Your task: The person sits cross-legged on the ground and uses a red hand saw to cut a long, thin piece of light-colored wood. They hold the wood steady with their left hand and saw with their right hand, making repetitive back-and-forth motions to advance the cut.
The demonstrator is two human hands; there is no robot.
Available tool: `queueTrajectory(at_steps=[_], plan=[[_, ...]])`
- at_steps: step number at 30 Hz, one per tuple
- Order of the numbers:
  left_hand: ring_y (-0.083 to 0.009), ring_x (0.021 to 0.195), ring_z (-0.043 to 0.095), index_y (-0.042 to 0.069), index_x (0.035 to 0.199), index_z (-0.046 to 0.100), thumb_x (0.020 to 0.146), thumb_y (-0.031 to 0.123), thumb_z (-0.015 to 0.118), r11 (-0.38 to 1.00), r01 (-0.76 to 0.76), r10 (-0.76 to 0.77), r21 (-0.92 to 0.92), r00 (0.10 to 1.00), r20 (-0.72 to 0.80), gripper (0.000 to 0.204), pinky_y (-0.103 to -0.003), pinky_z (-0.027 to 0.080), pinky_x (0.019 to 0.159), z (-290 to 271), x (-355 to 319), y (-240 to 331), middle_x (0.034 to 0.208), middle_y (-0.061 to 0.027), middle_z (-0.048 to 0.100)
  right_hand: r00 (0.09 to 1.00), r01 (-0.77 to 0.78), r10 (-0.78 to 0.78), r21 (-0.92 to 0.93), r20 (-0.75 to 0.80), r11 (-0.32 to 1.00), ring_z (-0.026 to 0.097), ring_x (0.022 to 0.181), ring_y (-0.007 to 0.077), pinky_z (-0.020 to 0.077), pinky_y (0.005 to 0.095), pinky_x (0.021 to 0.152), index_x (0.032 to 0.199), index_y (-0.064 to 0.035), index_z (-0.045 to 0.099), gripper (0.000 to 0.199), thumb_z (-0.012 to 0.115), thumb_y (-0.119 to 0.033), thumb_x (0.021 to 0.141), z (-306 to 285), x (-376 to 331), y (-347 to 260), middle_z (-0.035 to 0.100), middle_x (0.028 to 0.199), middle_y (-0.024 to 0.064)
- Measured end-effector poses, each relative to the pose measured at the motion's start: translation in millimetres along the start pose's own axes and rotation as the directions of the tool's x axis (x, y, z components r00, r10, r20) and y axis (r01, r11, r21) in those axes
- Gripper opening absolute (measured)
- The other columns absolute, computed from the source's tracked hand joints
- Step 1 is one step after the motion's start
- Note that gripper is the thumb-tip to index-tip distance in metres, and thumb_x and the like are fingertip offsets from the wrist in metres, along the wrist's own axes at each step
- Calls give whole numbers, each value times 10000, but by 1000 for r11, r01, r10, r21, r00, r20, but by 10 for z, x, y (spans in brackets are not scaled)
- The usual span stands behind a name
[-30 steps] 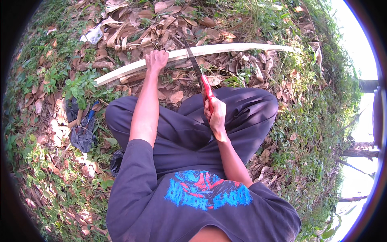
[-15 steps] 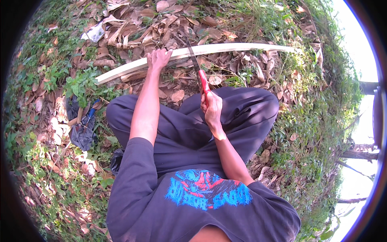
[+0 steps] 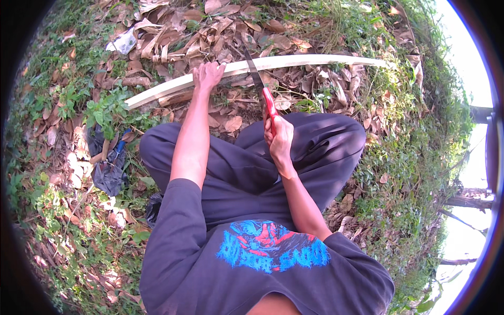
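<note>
A long pale wooden strip [image 3: 294, 61] lies across the ground in front of my folded legs, looking curved in this wide view. My left hand [image 3: 208, 76] presses down on it left of the middle, fingers closed over its far edge. In my right hand [image 3: 280, 135] is a handsaw with a red handle [image 3: 270, 105]. Its dark blade [image 3: 253, 68] crosses the strip a short way right of my left hand, pointing away from me. Whether the teeth have cut into the wood is too small to tell.
A brown piece of wood [image 3: 176, 98] lies just on the near side of the strip. At the left, a black plastic bag [image 3: 109, 176] holds or covers tools with wooden and blue handles. Dry leaves [image 3: 210, 37] and grass surround me; a whitish plastic scrap [image 3: 123, 42] lies far left.
The saw and my right hand have shifted slightly away from me and a little to the right. My left hand stays on the strip.
</note>
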State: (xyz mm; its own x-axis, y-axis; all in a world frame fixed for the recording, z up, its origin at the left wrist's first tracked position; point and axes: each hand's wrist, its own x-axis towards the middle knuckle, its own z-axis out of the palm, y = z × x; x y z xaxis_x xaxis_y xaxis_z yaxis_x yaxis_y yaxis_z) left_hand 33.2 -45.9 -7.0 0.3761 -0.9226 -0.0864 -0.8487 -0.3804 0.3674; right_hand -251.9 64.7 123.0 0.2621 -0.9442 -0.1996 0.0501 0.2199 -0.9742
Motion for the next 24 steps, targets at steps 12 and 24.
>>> queueTrajectory(at_steps=[12,24], plan=[[-336,1060,613,97,936,721,937,523,441,1000,24,-24,-2,994,-104,510,-533,389,945,20,-51,30,1050,-135,698,995,8,-13,-53,-97,999,331,395,55,247,242,389,673,-36,507,372,433,-227,984,194,252,6,403,499,-30],[-300,824,680,142,746,714,939,392,448,999,-12,19,32,969,-247,413,-486,453,768,170,-6,-13,843,-80,727,983,114,-159,-366,-96,924,398,457,74,312,286,441,666,-10,514,302,535,-155,930,150,-123,-20,458,526,-14]])
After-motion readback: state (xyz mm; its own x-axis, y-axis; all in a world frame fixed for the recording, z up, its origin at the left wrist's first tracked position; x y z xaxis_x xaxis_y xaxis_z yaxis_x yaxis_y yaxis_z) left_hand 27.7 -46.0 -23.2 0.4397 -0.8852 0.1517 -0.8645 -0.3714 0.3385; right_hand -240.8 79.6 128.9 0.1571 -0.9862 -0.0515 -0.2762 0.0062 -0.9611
